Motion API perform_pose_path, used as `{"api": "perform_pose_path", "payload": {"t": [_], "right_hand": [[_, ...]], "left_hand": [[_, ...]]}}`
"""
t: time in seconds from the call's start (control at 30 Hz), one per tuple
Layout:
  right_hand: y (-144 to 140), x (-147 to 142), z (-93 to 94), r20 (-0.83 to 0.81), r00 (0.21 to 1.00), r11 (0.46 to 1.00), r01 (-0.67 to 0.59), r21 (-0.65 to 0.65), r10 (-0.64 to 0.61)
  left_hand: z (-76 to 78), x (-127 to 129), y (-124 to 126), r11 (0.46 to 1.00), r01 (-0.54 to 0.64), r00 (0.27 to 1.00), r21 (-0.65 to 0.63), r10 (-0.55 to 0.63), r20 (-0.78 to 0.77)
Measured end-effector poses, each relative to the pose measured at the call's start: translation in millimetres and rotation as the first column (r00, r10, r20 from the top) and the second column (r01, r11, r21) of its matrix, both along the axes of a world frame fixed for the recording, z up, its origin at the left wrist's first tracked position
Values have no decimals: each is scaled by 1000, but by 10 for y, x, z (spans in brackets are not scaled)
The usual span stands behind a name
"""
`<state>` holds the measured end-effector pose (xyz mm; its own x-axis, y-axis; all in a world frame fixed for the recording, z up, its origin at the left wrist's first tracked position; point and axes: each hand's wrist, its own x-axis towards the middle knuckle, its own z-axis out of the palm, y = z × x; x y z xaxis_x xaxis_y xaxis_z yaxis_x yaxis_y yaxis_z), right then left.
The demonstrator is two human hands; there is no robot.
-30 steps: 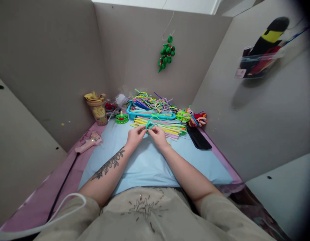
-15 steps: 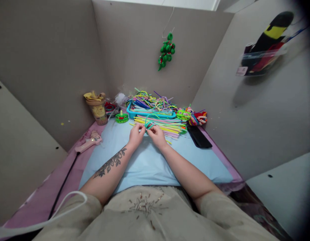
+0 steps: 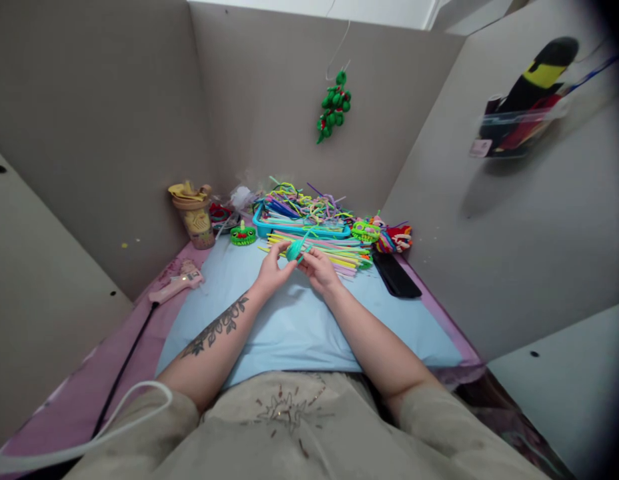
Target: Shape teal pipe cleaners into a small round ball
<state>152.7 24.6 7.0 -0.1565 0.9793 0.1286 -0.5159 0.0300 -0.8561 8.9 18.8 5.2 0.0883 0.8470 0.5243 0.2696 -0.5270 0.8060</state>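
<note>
Fuzzy teal pipe cleaner, matt blue cloth mat, glossy plastic tray

No text, brand, number or sign can be read anywhere in the head view. The pale tag on the clear holder fixed to the right wall is too small and blurred to make out. The tan cup at the back of the table bears a printed figure, but no letters can be told on it.
</note>
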Motion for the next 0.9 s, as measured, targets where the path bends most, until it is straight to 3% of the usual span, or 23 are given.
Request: {"api": "perform_pose_path", "payload": {"t": [0.17,0.37,0.47,0.6,0.73,0.9], "right_hand": [[-26,20,28,58,998,998,-31,45,28],[-25,80,68,202,979,998,7,63,-20],[-4,142,68,251,967,998,21,59,-35],[12,213,84,270,962,998,20,53,-33],[28,238,102,315,949,997,6,78,-30],[45,213,87,415,906,978,-2,208,-86]], "left_hand": [[27,8,-52,998,0,999,69,3,-38],[20,-49,56,989,85,978,-121,-60,200],[-9,-66,108,946,240,957,-220,-191,219],[-6,-56,85,841,458,875,-289,-370,312],[38,-45,7,803,505,843,-317,-380,380],[17,-16,-15,792,476,871,-382,-365,330]]}}
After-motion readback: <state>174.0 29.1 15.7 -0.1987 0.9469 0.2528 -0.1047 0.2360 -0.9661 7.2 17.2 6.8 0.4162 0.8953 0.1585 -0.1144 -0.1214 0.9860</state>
